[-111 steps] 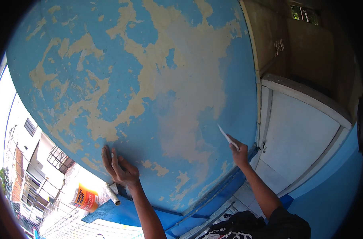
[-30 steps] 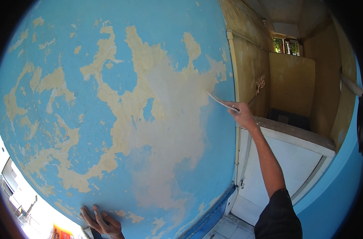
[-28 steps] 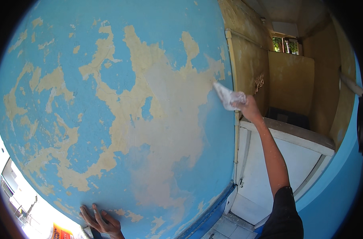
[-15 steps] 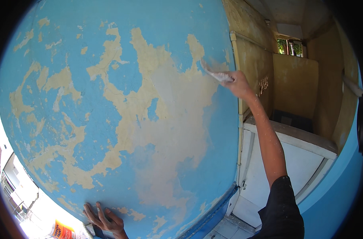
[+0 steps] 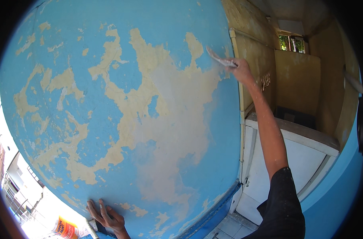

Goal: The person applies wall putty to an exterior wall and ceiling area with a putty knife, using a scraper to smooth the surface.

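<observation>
A blue wall (image 5: 213, 143) fills most of the view, with flaked cream patches (image 5: 149, 59) and a hazy, pale smeared area (image 5: 173, 107) in the middle. High on its right side, my right hand (image 5: 243, 72) grips a thin, flat whitish putty scraper (image 5: 220, 59) whose far end points up and left. The scraper is seen nearly edge-on, so its face is mostly hidden. Low on the left, my left hand (image 5: 109, 220) leans on the wall with its fingers apart. A dark object (image 5: 103, 230), too covered to name, shows just below that palm.
An orange and white bucket (image 5: 65, 228) stands at the lower left, beside a bright outdoor area. A cream pipe (image 5: 238, 79) runs down the wall's right edge. Beyond it are a white panelled half-door (image 5: 285, 159) and a yellowish recess (image 5: 297, 75) with a small window.
My right hand and the scraper have moved slightly up and right on the wall. My left hand stays against the wall, and the view has shifted a little.
</observation>
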Action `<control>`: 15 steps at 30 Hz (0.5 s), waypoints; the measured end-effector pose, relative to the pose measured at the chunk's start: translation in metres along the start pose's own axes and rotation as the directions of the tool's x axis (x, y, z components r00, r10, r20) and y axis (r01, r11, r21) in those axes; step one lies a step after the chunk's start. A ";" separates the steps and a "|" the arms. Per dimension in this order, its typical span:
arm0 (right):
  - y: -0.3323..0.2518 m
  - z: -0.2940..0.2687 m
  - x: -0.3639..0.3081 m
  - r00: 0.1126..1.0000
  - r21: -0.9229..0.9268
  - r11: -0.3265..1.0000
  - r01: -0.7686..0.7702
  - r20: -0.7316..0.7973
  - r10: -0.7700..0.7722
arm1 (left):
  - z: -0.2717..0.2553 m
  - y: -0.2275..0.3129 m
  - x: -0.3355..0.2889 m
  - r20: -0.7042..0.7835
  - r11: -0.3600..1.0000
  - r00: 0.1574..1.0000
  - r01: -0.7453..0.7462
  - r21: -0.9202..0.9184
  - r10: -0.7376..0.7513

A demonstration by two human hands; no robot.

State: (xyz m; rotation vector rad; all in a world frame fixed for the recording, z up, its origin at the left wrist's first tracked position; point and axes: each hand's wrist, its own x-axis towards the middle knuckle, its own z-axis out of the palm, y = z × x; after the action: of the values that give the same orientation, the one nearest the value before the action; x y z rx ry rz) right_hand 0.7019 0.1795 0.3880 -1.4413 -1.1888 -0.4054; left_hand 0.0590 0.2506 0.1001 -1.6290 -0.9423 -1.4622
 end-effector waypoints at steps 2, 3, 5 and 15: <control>-0.006 0.019 -0.052 0.982 -0.084 0.982 0.172 0.091 -0.164 | -0.003 0.002 0.001 -0.004 1.000 1.000 0.009 0.009 -0.009; 0.002 0.023 -0.066 0.941 -0.057 0.945 0.323 0.123 -0.314 | -0.004 0.003 0.004 -0.015 0.999 1.000 0.006 0.053 -0.005; 0.007 0.007 -0.068 0.937 0.012 0.967 0.253 0.245 -0.248 | -0.007 0.003 0.010 -0.048 0.994 0.999 0.008 0.107 -0.003; 0.025 0.031 -0.034 0.979 0.136 0.970 0.200 -0.058 -0.193 | 0.022 0.022 0.015 0.011 0.951 0.997 0.076 0.300 -0.083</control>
State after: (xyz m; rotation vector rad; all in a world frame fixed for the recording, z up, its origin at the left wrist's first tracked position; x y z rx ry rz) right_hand 0.6967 0.1967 0.3385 -1.1915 -1.3031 -0.4775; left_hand 0.0892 0.2607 0.1121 -1.4014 -1.1924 -1.2812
